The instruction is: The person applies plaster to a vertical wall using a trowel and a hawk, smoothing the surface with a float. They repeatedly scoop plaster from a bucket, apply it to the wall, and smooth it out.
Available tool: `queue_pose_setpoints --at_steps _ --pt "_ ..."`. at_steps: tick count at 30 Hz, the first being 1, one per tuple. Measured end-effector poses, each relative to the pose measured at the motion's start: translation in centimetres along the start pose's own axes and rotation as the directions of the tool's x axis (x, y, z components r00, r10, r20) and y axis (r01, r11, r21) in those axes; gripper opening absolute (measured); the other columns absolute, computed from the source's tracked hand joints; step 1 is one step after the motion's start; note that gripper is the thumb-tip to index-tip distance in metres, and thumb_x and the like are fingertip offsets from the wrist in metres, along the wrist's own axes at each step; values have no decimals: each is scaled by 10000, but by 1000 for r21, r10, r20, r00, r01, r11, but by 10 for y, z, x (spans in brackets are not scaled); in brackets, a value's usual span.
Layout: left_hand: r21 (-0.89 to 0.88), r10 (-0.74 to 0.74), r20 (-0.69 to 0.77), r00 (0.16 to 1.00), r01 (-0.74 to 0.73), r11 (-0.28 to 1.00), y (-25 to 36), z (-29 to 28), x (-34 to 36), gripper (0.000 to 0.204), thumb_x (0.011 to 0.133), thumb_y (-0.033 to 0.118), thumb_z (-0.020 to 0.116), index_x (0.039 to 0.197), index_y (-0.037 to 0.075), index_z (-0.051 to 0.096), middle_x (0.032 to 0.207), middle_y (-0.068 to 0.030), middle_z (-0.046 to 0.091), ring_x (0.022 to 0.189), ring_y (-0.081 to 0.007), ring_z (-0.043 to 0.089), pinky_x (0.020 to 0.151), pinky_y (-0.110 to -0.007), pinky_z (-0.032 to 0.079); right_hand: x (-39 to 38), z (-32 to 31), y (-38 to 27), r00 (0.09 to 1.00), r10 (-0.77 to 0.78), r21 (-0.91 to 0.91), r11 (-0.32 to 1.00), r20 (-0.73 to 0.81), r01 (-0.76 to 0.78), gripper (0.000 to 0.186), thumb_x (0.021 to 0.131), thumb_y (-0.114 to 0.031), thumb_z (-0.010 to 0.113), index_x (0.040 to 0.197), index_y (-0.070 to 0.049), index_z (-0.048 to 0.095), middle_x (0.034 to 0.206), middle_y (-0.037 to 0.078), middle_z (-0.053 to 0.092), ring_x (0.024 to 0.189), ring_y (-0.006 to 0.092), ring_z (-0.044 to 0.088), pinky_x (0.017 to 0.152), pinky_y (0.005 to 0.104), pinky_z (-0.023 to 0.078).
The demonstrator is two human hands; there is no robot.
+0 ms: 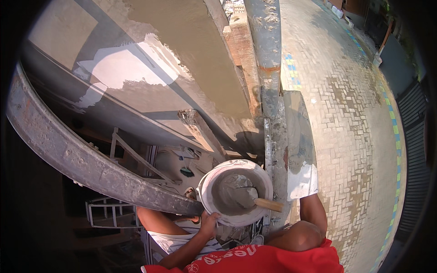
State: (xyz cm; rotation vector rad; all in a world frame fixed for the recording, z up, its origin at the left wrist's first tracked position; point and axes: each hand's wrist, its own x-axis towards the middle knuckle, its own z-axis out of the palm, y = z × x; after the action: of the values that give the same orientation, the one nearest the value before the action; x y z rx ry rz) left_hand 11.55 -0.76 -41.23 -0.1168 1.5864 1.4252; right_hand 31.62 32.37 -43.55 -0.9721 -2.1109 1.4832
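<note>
My left hand (209, 224) is closed on the near left rim of a white plastic bucket (204, 191). Inside the bucket lies wet grey plaster (223, 196), with a trowel resting in it; the trowel's wooden handle (269, 204) sticks out over the right rim. On the right, my forearm (313, 211) reaches up to a long flat plastering float (303, 182). Grey plaster covers its far part, and its near end is white. The float hides my right hand and its fingers, and seems to be held from beneath.
Left of me curves a grey metal beam (104, 170). Ahead stands a wall (200, 59) partly coated with wet plaster, beside a wooden post (245, 59) and a metal column (268, 50). A timber end (200, 132) juts near the bucket. Paved street (350, 136) lies far below.
</note>
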Motion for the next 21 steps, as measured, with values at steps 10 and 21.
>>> queue_pose_setpoints --at_steps 10,21 --pt "132 -102 -28 994 105 986 33 9 7 486 707 6 512 1192 27 485 1020 -122 596 895 -271 618 689 -423 566 5 -37 -8 918 350 829 446 187 -338 318 788 -308 585 918 -24 643 772 99 617 744 221 604 692 356 474" --pt "172 -161 80 984 145 974 26 13 10 377 765 -54 494 1139 -28 534 947 -134 643 792 -233 661 614 -350 558 59 -66 -125 832 142 509 732 536 -453 293 807 -203 629 983 16 546 644 54 548 518 121 531 470 249 435"
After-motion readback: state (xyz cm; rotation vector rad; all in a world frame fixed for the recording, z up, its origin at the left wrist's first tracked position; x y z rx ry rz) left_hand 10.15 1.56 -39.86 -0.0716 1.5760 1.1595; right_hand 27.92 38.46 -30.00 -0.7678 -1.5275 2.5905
